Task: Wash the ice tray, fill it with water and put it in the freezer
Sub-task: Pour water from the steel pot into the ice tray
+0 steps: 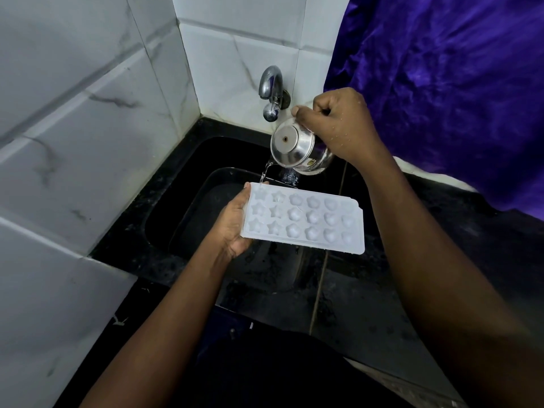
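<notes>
Below both hands: black sink (188,160). In the left hand (232,228): white ice tray (303,220), gripped by its short left end, thumb on the rim, fingers curled underneath. Held roughly level over the sink, cavities up (stars nearest the left hand, rounder shapes toward the right); filled or not, cannot tell. In the right hand (338,125): small steel bowl (297,148), pinched at the rim by curled fingers and thumb, tipped steeply, base toward the camera. From the bowl's lower lip, a thin stream of water (263,175), landing at the tray's far corner beside the left thumb. Just left of the right hand, on the tiled wall (88,128): chrome tap (272,89), spout down. Behind and right of the right hand: purple cloth (441,83). Beneath the right forearm: black speckled counter (347,295). Droplets on the back of the right hand.
</notes>
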A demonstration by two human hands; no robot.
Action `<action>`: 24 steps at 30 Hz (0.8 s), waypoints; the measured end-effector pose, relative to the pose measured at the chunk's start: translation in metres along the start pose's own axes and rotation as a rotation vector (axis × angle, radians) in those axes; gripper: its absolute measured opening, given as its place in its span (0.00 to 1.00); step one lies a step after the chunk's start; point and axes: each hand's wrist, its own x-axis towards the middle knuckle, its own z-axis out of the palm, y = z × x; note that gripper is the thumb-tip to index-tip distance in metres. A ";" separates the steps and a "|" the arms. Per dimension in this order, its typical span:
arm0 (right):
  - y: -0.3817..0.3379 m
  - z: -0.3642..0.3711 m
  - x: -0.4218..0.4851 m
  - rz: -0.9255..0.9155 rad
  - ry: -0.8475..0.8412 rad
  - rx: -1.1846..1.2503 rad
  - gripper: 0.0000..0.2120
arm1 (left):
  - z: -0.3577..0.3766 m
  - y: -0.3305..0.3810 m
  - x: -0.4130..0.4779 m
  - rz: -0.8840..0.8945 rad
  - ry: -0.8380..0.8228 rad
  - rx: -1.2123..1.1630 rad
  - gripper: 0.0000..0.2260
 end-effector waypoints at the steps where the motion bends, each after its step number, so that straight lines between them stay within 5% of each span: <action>1: 0.002 -0.001 0.000 0.009 0.009 0.022 0.28 | -0.001 0.000 0.000 -0.001 0.001 -0.004 0.25; 9: 0.010 0.000 -0.005 0.108 -0.008 0.212 0.29 | -0.004 0.001 0.004 0.004 0.006 -0.031 0.25; 24: 0.005 0.016 -0.016 -0.022 -0.172 -0.132 0.28 | -0.003 0.002 0.010 0.020 -0.080 -0.036 0.30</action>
